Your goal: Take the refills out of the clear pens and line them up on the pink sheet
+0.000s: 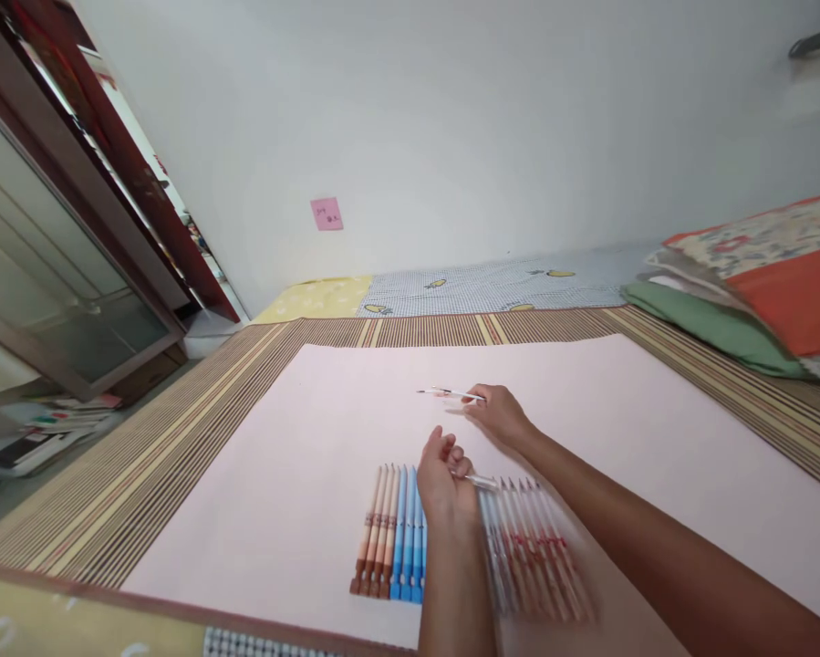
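My right hand (500,415) pinches a thin clear pen (447,393) and holds it level above a pale pink sheet (300,438). My left hand (442,479) is curled just in front of it, with a clear pen part (476,480) sticking out to its right. On the sheet lies a tidy row of pens: several brown ones (378,534), several blue ones (407,534), and several clear ones with red print (533,547), which look blurred. My left forearm covers the middle of the row.
The pink sheet lies on a striped woven mat (129,474). Folded bedding and pillows (758,292) sit at the right. A glass-door cabinet (46,255) and stacked books (46,429) are at the left. A pink note (326,213) sticks to the white wall.
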Demonstrator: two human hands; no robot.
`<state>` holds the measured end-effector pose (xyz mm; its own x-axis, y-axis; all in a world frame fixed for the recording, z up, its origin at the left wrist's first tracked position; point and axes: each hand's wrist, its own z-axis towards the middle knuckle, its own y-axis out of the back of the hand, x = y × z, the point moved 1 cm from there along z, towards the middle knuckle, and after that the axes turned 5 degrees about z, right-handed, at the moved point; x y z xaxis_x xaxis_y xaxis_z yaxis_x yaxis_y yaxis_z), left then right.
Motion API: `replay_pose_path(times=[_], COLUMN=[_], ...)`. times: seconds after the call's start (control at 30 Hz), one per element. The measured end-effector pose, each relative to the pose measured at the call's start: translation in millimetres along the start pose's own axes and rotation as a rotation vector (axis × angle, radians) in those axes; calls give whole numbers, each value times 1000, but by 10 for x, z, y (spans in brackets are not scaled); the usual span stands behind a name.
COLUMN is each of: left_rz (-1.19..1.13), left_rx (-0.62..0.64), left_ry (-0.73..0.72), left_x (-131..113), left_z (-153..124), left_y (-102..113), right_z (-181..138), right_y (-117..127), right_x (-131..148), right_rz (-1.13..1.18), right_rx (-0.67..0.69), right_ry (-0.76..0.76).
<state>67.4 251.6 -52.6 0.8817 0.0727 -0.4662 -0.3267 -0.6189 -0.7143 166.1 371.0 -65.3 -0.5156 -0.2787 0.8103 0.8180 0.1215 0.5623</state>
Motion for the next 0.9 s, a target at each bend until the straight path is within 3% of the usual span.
replay_pose_path(times=[0.33, 0.9], left_rz=[-100, -124], left_rx=[-38, 13], left_ry=[129, 183], left_x=[33, 69], left_z=[-67, -67], left_y=[-90, -70], right_z=[274, 286], right_y=[-338, -359], right_x=[-127, -189], right_rz=[-93, -125], right_rx=[-35, -61], right_ry=[7, 19])
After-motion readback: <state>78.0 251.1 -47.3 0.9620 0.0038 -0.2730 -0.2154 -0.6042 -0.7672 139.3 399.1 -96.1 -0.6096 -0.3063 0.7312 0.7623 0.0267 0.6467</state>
